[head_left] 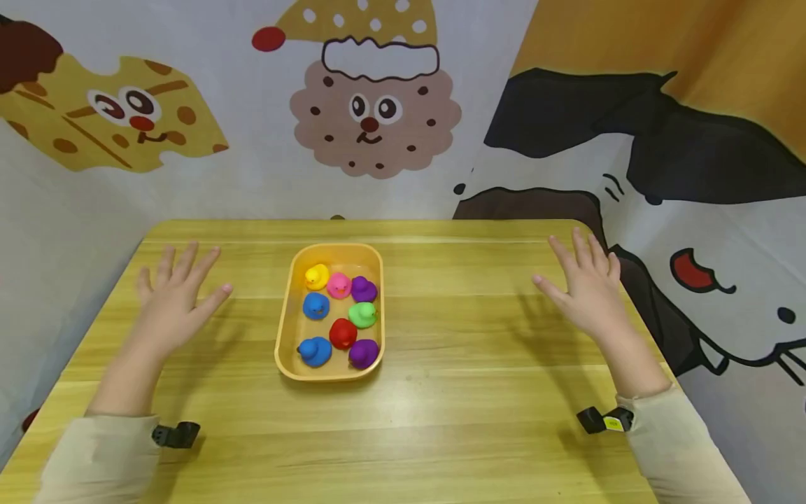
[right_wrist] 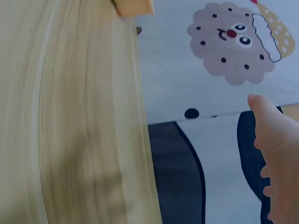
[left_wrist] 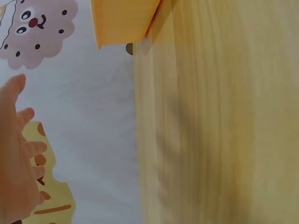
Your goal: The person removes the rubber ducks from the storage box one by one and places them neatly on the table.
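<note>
My left hand (head_left: 173,308) is held above the left side of the table with its fingers spread, touching nothing. On the far right, my right hand (head_left: 588,290) hovers the same way, fingers apart and holding nothing. Nearer to the left hand stands a yellow-orange tray (head_left: 283,336). Inside it sit several small toy ducks: a yellow duck (head_left: 317,277), a pink duck (head_left: 339,285), a green duck (head_left: 362,315), a red duck (head_left: 343,334), two blue ones and two purple ones. In the left wrist view, only the outer wall of the tray (left_wrist: 124,23) shows.
The wooden table (head_left: 466,392) ends at a back edge against a hanging cloth (head_left: 252,189) printed with cartoon figures. A small black camera (head_left: 176,435) is worn on the left wrist, and another camera (head_left: 592,420) on the right.
</note>
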Motion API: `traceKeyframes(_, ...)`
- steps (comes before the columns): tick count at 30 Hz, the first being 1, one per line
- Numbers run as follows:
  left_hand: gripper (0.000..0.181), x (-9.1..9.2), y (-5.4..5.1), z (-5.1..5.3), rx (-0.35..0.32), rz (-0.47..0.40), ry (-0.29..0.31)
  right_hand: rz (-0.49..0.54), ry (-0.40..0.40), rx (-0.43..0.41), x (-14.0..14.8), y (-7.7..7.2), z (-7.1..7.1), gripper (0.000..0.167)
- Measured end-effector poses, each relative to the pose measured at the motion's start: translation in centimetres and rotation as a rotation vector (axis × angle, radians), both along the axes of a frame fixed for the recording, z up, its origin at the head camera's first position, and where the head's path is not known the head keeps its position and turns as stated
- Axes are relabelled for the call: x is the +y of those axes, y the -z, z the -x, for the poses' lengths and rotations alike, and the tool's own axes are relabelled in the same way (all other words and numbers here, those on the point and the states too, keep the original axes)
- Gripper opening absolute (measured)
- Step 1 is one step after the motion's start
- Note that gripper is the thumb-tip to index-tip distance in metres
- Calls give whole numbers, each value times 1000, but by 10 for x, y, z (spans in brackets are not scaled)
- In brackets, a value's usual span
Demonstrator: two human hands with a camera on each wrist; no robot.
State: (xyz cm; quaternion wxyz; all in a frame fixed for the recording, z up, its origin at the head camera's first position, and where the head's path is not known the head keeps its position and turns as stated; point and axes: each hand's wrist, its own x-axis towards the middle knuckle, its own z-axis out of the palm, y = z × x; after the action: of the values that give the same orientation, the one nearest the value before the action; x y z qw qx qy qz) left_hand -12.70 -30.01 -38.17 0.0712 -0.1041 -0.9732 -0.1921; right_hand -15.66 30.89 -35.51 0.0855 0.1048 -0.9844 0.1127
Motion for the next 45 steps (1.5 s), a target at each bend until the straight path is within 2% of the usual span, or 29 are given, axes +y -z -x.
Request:
traceKeyframes(12, 64, 15, 19, 0, 85, -222, 46, 117, -96, 162, -30, -1, -9, 68)
traceKeyframes(20, 59, 26, 33, 3, 183, -402, 101, 236, -184, 269, -55, 4, -15, 63)
traceKeyframes(28, 60, 37, 40, 0, 85, -512, 94, 357, -234, 265, -84, 6, -23, 61)
traceKeyframes(35, 59, 50, 46, 1, 17, -596, 95, 430, -315, 290, -104, 12, -26, 61)
traceKeyframes(39, 57, 55, 53, 4, 13, -677, 106, 459, -342, 276, -115, 17, -27, 60)
traceKeyframes(45, 54, 63, 64, 6, 7, -787, 156, 482, -374, 231, -132, 23, -29, 60)
